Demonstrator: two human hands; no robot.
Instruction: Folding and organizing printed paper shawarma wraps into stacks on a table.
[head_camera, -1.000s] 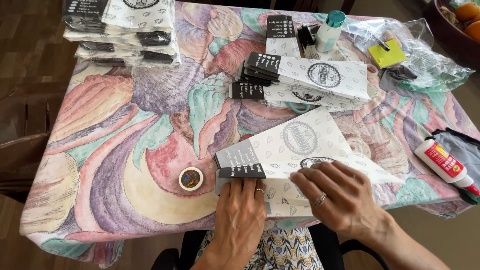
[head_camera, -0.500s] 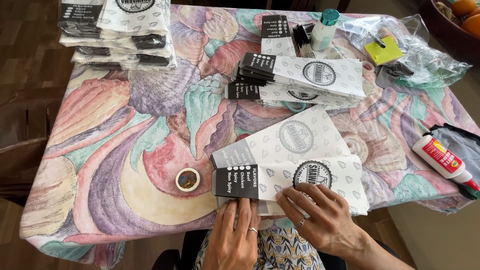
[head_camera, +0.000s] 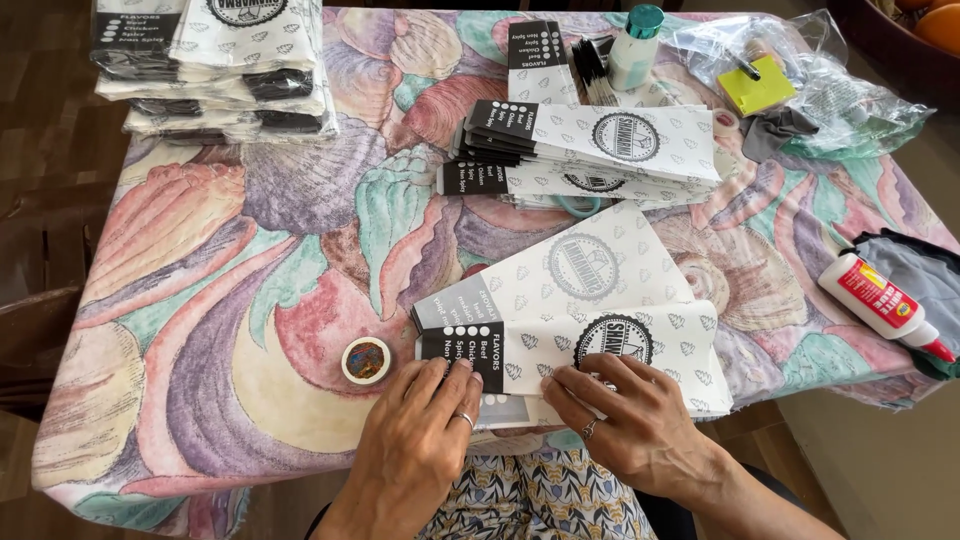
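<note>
Since the earlier frame, the paper bag (head_camera: 600, 345) is being pressed flatter at the surface's (head_camera: 200, 330) near edge; left hand (head_camera: 425, 425) and right hand (head_camera: 630, 415) are spread flat, clamping nothing. Uneven pressure risks the fold being creased crooked, or the tape roll (head_camera: 366, 360) being nudged.

Soft even daylight, bright on the table (head_camera: 250, 300), soft shadows under the hands, mild sheen on the far right plastic bag (head_camera: 850, 90), sharp focus throughout, dim left floor, slight wide-angle stretch at edges
</note>
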